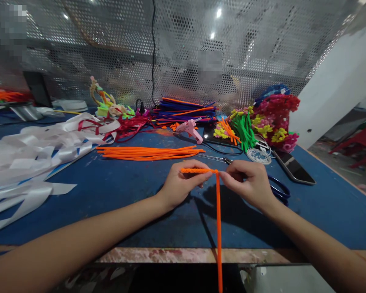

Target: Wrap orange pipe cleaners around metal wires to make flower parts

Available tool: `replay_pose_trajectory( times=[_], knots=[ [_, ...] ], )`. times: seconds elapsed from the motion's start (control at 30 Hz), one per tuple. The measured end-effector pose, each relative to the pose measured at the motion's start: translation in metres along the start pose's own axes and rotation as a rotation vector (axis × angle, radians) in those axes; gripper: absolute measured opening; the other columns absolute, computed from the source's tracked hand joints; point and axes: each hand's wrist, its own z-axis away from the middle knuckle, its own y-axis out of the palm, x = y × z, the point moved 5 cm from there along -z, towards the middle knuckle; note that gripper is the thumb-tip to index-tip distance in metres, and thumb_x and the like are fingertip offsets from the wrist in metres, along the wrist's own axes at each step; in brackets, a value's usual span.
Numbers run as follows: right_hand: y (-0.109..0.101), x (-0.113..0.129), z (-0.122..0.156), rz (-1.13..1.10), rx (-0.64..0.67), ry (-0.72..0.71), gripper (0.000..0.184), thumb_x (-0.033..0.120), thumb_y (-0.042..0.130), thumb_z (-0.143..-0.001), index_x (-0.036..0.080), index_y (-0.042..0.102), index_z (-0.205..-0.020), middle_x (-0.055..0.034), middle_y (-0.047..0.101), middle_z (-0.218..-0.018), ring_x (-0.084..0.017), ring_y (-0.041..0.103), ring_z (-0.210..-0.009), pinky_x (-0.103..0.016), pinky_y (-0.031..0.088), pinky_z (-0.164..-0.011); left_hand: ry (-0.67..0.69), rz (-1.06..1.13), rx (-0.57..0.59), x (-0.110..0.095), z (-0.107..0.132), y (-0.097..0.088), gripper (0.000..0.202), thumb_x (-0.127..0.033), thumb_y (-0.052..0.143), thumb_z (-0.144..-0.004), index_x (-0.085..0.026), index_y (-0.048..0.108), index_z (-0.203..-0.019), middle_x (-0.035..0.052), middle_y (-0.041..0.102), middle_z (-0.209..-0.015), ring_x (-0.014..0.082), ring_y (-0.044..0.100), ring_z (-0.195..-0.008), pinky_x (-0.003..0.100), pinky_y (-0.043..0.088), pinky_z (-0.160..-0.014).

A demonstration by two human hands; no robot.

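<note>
An orange pipe cleaner (218, 219) is held between my two hands above the front of the table. Its left stretch is twisted or coiled and runs along the fingers of my left hand (177, 185), which pinches it between thumb and forefinger. At the bend, the thumb and fingers of my right hand (253, 183) are closed on the pipe cleaner. From there a straight length hangs down past the table edge. Just beyond my hands lies a bundle of straight orange pipe cleaners (149, 153). Scissors with blue handles (280, 189) lie partly hidden behind my right hand.
White ribbons (45, 142) spread over the left side, with red ribbon (131, 126) beside them. Behind stand a pink glue gun (189, 129), blue and orange pipe cleaners (186, 110), green pipe cleaners (244, 132) and fuzzy flowers (274, 118). A phone (295, 167) lies at right.
</note>
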Motion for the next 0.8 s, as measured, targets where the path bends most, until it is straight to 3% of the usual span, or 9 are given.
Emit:
replay_pose_trajectory(
  times=[0.8],
  knots=[
    [-0.0019,-0.0022,0.0047,0.154,-0.099,0.012,0.051,0.046,0.058,-0.075,0.017,0.034,-0.040,0.0049,0.030,-0.040,-0.006,0.028,-0.040,-0.023,0.019,-0.043,0.004,-0.002,-0.008,0.0016,-0.0002,-0.0002,0.010,-0.024,0.070,-0.067,-0.015,0.066,-0.067,-0.0013,0.061,-0.063,0.0070,0.050,-0.048,0.018,0.043,-0.048]
  ],
)
